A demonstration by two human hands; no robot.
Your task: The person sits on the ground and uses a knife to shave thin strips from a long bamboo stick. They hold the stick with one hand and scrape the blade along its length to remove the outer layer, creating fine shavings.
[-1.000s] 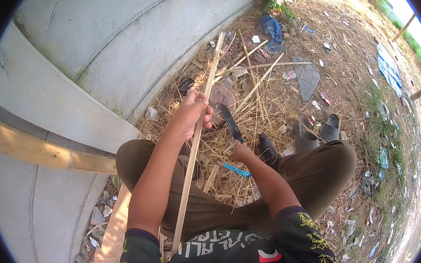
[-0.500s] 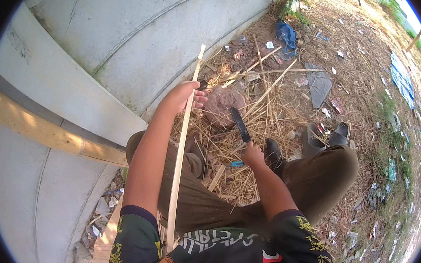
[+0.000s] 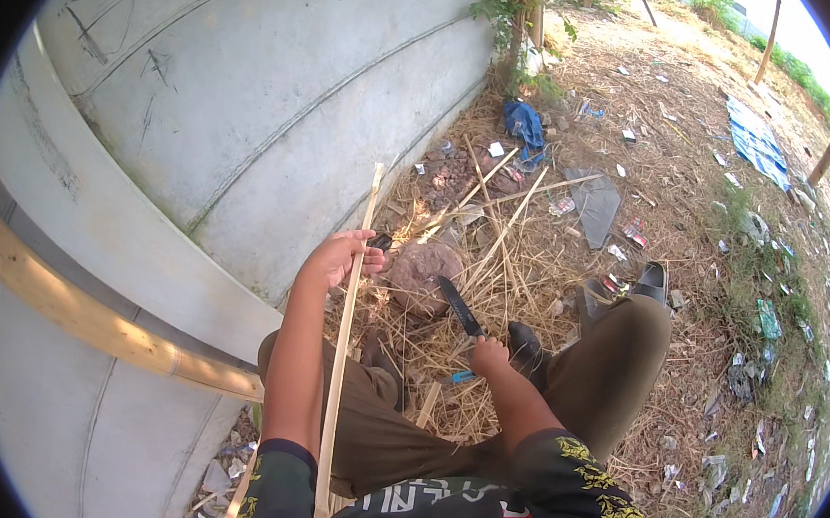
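Note:
A long, pale bamboo strip [image 3: 337, 381] runs upright from my lap past my left knee, its far end in front of the concrete wall. My left hand [image 3: 341, 256] holds it near the upper end, thumb side against the strip and fingers partly extended. In my right hand [image 3: 491, 356] is a knife [image 3: 458, 305], gripped by its handle. The dark blade points forward and left, apart from the strip. A brown, rounded stone-like lump [image 3: 425, 275] lies just beyond the blade tip.
Concrete wall panels [image 3: 283, 80] rise at my left, with a bamboo pole [image 3: 105, 306] alongside. Split bamboo sticks [image 3: 509, 223] and shavings litter the ground ahead. A grey slipper [image 3: 652, 280] lies beyond my right knee. Farther off are a blue plastic bag [image 3: 524, 123] and a blue-white sheet [image 3: 756, 141].
The view has shifted, showing more of the far ground. My left hand still holds the strip, with its fingers now closer to it. The knife stays in my right hand.

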